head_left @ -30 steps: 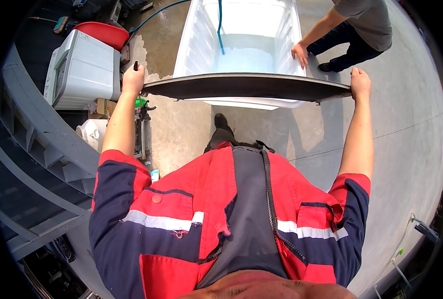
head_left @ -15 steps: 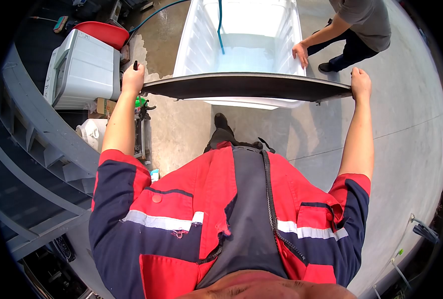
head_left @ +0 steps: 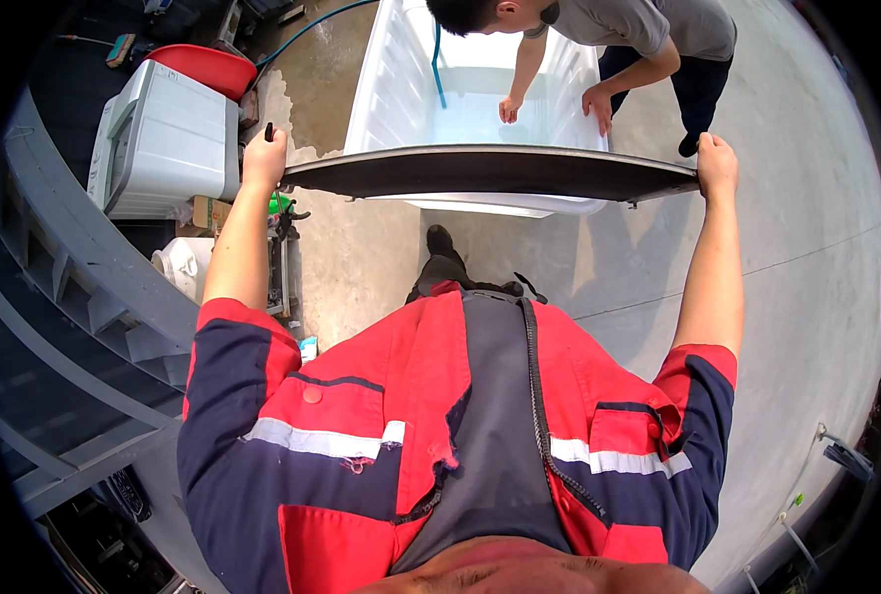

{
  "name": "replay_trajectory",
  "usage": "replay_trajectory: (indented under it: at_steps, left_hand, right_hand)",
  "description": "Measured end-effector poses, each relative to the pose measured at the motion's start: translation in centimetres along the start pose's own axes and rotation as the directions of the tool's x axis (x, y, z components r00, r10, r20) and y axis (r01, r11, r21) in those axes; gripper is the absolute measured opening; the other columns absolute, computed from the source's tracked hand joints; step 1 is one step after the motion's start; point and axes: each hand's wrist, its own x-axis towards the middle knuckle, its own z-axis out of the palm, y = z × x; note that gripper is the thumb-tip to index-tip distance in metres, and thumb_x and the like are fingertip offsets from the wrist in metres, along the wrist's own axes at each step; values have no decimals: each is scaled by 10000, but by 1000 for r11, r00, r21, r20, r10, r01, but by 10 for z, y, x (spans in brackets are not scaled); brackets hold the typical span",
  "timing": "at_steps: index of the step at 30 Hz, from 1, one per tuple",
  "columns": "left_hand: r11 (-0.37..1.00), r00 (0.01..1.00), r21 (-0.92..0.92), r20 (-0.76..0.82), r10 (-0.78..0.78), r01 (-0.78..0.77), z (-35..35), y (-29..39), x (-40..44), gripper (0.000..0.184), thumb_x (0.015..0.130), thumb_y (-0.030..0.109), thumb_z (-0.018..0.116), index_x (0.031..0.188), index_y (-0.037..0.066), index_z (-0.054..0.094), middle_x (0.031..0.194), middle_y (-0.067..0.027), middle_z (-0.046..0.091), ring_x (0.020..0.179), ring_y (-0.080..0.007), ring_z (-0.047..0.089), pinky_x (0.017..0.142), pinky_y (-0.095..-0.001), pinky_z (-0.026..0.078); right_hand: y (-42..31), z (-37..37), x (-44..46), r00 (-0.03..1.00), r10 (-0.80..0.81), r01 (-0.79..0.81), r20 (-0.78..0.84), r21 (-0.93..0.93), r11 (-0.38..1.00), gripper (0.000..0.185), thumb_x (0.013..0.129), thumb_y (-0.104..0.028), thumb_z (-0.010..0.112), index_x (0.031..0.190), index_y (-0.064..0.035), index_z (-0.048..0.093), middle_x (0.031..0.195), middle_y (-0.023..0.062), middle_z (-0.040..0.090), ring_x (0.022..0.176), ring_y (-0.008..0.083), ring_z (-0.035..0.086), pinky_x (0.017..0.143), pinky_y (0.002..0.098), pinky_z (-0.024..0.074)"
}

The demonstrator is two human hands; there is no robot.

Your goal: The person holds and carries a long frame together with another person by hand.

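Observation:
A long dark panel [head_left: 490, 173] stretches between my two hands, seen almost edge-on. My left hand [head_left: 265, 156] is closed around its left end, and my right hand [head_left: 718, 163] grips the right end. The panel is held across the near end of a white plastic tub [head_left: 381, 79] and hides part of it. Whether the panel touches the tub's rim I cannot tell. Shallow water [head_left: 480, 121] shows in the tub, with a blue hose [head_left: 437, 69] hanging into it.
Another person [head_left: 648, 30] leans over the tub, one hand [head_left: 509, 109] inside and one [head_left: 598, 105] on its rim. On the left stand a white washing machine [head_left: 173, 139], a red basin [head_left: 203, 67], a white bucket [head_left: 185, 262] and a grey metal frame [head_left: 94, 228].
The other person has bent over the tub and put one hand down inside it. My hands and the dark panel have stayed nearly in place.

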Motion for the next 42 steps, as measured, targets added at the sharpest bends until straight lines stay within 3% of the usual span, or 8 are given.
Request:
replay_trajectory:
  at_steps: [9, 12, 14, 17, 42]
  left_hand:
    - [999, 1000, 25, 3, -26, 26, 4, -9, 4, 348, 871, 316, 491, 833, -7, 614, 783, -232, 629, 735, -383, 600, 710, -451, 467]
    - [997, 997, -32, 29, -74, 74, 1, -5, 1, 331, 880, 311, 489, 878, 12, 632, 784, -211, 635, 745, -362, 607, 716, -436, 470]
    - [998, 997, -43, 59, -52, 55, 0, -6, 1, 326, 886, 304, 490, 887, 13, 637, 762, -204, 624, 732, -350, 607, 710, -430, 469]
    - [997, 998, -52, 33, -48, 50, 3, -7, 2, 330, 888, 303, 486, 847, -2, 605, 742, -197, 602, 724, -331, 590, 709, -427, 456]
    - [996, 998, -69, 43, -53, 56, 3, -8, 2, 329, 900, 291, 479, 841, -18, 573, 765, -229, 585, 723, -363, 556, 711, -449, 440]
  right_hand:
    - [4, 2, 2, 997, -50, 47, -57, -53, 997, 437, 851, -378, 441, 965, -36, 689, 1029, 211, 684, 997, 376, 641, 874, 445, 481]
    - [-1, -2, -3, 1000, -30, 30, -5, -21, 999, 429, 848, -371, 439, 929, -28, 684, 1007, 220, 681, 989, 380, 641, 870, 446, 483]
    - [-4, -1, -8, 994, -53, 49, -97, -40, 998, 424, 848, -364, 436, 909, -23, 680, 981, 223, 679, 969, 381, 642, 864, 448, 485]
    - [-9, -6, -11, 999, 22, -22, -30, -23, 999, 404, 844, -349, 449, 937, -42, 693, 1035, 211, 678, 1005, 384, 631, 892, 448, 481]
    - [-10, -7, -12, 998, 12, -13, -59, -28, 1000, 384, 832, -339, 451, 925, -61, 700, 1045, 208, 675, 1016, 395, 619, 896, 459, 480]
